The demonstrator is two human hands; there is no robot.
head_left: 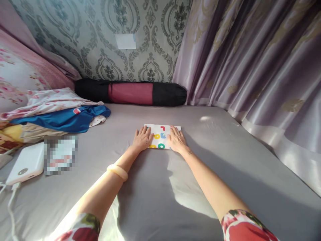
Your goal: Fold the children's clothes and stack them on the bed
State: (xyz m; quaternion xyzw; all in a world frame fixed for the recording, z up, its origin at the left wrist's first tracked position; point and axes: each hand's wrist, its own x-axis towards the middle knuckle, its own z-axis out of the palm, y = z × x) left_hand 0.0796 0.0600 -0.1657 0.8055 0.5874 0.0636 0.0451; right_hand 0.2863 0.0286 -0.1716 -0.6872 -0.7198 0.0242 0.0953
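A white rectangle of what looks like folded cloth or paper (162, 142), printed with colourful shapes in red, yellow, green and blue, lies flat on the grey bed sheet (155, 115). My left hand (143, 138) rests flat over its left end, fingers stretched out. Over the right end lies my right hand (177, 139), also flat with its fingers extended. Both palms face down, and the two ends of the rectangle are partly hidden under them. A pale bangle (117, 172) circles my left forearm.
A black and dark red roll-shaped bag (130, 93) lies along the wall. On the left are piled clothes (57, 115), a white power bank (27, 164) with a cable (12, 211), and a blurred-out packet (61, 155). Purple curtains (240, 60) hang at the right.
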